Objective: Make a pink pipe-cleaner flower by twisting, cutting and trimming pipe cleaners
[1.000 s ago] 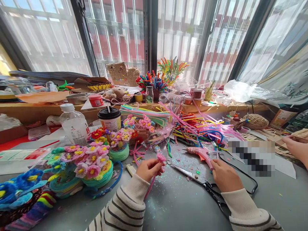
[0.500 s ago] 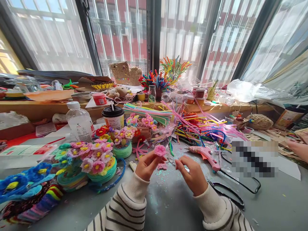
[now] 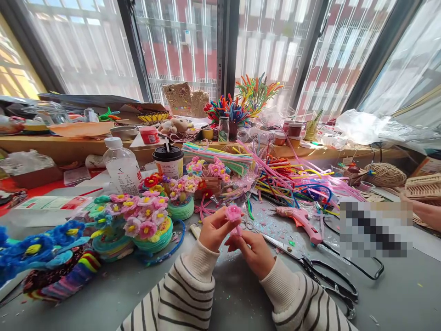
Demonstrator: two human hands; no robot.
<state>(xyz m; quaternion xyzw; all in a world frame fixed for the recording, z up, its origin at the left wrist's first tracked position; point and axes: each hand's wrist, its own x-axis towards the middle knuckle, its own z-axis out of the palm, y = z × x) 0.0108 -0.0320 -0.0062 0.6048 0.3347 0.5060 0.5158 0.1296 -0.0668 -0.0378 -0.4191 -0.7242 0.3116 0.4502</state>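
Note:
My left hand [image 3: 212, 233] pinches a small pink pipe-cleaner flower [image 3: 233, 213] between thumb and fingertips, its ruffled face turned up. Just below it, my right hand [image 3: 255, 253] has its thumb and finger closed on a small fuzzy pink piece [image 3: 236, 231]. Whether that piece touches the flower I cannot tell. Black-handled scissors [image 3: 330, 276] lie beside my right wrist, blades pointing away to the left. Farther off on the right is a pink glue gun [image 3: 299, 219]. Left of my hands stand pots of pink pipe-cleaner flowers [image 3: 146, 216].
Blue fuzzy flowers [image 3: 37, 248] sit at the left edge. Behind are a plastic bottle [image 3: 120, 168], a lidded cup [image 3: 168, 161] and heaped pipe cleaners [image 3: 292, 177]. The glue gun's black cord loops on the right. Another person's hand [image 3: 422, 211] is at the right edge.
My right hand has moved left and in beneath the flower, and now holds a pink piece. The pink piece on the table is no longer seen there. The view has shifted slightly.

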